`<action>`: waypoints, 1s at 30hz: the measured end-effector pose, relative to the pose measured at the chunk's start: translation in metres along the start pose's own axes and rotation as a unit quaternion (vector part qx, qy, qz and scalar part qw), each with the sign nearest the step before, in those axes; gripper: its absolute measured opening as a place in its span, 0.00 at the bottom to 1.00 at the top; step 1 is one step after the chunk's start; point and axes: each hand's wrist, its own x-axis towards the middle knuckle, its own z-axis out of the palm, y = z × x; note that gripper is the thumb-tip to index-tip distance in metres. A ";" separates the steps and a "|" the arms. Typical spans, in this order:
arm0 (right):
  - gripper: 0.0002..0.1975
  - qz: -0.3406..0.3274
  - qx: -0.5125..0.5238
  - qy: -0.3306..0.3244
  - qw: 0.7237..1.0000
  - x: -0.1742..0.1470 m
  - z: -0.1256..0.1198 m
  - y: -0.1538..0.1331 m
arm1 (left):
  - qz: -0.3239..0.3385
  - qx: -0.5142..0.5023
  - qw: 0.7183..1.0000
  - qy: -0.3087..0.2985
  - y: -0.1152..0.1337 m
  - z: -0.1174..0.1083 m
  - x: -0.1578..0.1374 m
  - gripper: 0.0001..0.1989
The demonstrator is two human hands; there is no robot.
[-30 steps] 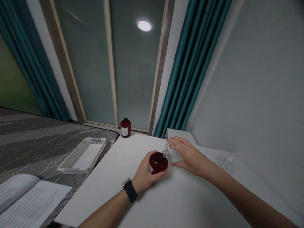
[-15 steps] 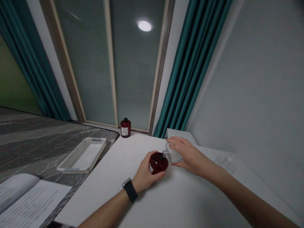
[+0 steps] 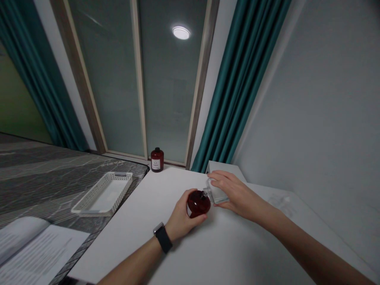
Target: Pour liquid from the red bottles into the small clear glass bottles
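My left hand, with a dark watch on its wrist, is wrapped round a dark red bottle above the white table. The bottle's narrow neck points up and to the right. In my right hand is a clear glass bottle, tipped sideways with its mouth toward the red bottle. The two mouths meet or nearly meet; whether they touch, I cannot tell. Any liquid passing between them is too small to make out. My right fingers cover part of the clear bottle.
Another red bottle with a black cap stands at the table's far left corner. A white box sits at the back. Left of the white tabletop lie a white basket and an open book.
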 end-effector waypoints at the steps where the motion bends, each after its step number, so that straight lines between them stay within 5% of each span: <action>1: 0.27 -0.001 0.000 0.001 1.000 0.000 0.000 0.000 | 0.000 0.000 1.000 0.000 0.000 0.000 0.000 0.33; 30: 0.30 0.035 0.016 -0.011 0.999 -0.008 0.003 -0.003 | 0.002 -0.010 1.000 -0.021 -0.004 0.001 -0.002 0.34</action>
